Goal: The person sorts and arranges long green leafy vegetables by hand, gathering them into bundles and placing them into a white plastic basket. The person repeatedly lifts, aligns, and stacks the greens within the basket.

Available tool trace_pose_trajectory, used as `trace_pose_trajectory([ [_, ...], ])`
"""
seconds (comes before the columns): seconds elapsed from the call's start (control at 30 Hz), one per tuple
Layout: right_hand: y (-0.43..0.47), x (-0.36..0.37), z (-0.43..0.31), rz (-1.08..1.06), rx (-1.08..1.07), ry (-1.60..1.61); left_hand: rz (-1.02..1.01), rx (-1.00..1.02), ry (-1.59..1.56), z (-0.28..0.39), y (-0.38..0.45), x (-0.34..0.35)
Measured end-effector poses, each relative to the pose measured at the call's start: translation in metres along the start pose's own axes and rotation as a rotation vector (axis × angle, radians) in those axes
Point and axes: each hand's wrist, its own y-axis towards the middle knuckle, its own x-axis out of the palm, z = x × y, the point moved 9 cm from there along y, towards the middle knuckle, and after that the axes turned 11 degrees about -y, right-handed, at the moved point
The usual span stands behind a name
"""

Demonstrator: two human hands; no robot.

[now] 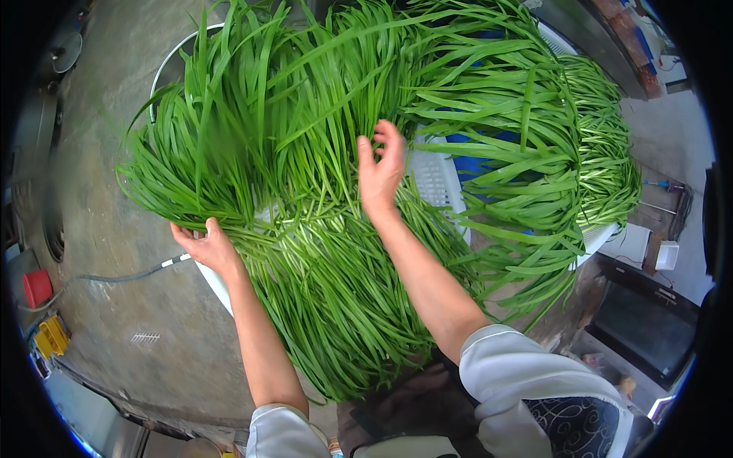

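Observation:
Long green leafy stalks, which look like garlic chives point(343, 275), lie heaped in front of me over a white plastic basket point(438, 172). At the heap's left edge my left hand point(207, 243) has its fingers under the ends of some stalks, thumb up; how firmly it holds them I cannot tell. Over the middle of the heap, my right hand point(382, 163) is raised with fingers curved and apart, nothing between them. More of the same greens point(601, 166) are laid at the right across another white basket point(595, 243), their pale stems towards its outer side.
Grey concrete floor point(131, 297) shows at the left, with a hose point(126, 279) running across it to the basket. A red container point(37, 288) and a yellow object point(51, 336) stand at the far left. A dark flat-screen device point(644, 326) lies at the lower right.

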Motion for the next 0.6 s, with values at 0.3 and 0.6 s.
trace_pose_trajectory([
  [0.3,0.05,0.009,0.087,0.027,0.176,-0.099,-0.451,0.047,0.169,0.044,-0.077,0.086],
  [0.6,0.048,0.017,0.053,-0.218,0.06,-0.309,-0.281,0.107,0.667,0.016,-0.113,0.162],
])
